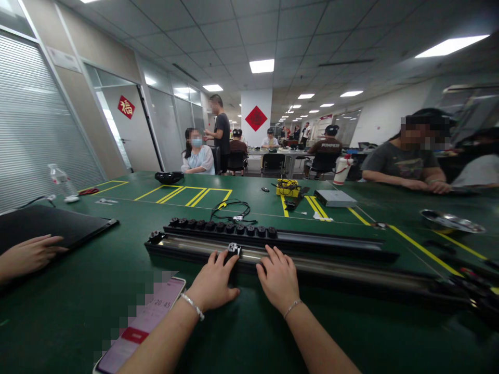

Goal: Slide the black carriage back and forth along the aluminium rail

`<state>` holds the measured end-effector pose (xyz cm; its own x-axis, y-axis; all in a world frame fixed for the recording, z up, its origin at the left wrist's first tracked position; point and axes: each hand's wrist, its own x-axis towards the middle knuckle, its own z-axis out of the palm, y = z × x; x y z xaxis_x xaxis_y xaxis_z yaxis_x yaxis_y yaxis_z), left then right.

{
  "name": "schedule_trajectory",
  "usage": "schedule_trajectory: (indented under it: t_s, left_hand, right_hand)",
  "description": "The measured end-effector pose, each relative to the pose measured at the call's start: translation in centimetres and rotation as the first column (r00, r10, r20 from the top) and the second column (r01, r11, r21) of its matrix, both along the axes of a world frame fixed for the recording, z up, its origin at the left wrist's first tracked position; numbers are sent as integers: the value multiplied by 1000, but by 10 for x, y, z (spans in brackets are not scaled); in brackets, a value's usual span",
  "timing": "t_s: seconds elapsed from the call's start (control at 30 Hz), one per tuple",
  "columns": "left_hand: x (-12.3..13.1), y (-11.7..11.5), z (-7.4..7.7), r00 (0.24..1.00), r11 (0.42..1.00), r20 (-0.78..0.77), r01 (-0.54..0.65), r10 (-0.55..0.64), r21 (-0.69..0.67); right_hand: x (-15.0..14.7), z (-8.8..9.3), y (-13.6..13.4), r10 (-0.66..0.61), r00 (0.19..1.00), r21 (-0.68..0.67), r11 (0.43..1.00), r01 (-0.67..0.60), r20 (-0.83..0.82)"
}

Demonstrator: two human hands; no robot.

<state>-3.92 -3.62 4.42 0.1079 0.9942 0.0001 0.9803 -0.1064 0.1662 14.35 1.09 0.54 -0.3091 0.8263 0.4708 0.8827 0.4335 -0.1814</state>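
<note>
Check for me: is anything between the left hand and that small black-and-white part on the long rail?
Nothing visible does. The left hand has its fingers on the small part on the long rail; the right hand rests on the rail beside it, not across it.

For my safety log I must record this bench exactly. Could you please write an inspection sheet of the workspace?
Surface: green table with yellow tape lines.
Job's things: long black rail lies across the table; row of black knobs on its rear bar; small black-and-white part sits on the rail.
Clutter: phone, water bottle, black folder, yellow box, grey box, metal dish.
Grippers: left hand touches the small part with its fingertips; right hand rests open on the rail.
Cables: black cable coiled behind the rail.
Surroundings: another person's hand beside the folder; seated people across the table and at further desks.
</note>
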Motion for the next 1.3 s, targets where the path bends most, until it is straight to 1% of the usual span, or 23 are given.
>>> schedule_trajectory:
  t_s: [0.27,0.5,0.7,1.07,1.3]
  left_hand:
    - [2,0,-4,1000,1000,-1,-10,10,10]
    - [7,0,-11,1000,997,-5,5,-5,73]
    - [11,1,-14,999,996,-37,6,-2,89]
    - [12,3,-18,997,992,-75,1,8,127]
    - [19,1,-18,994,985,-100,-18,36,171]
  right_hand:
    - [1,-1,0,3,1000,7,1000,-3,-12]
    - [0,-1,0,6,1000,6,1000,-6,-9]
    - [1,-3,1,-5,1000,-7,1000,5,12]
    - [0,0,0,4,1000,-5,1000,-4,-4]
    - [1,-2,1,4,1000,-6,1000,-4,1]
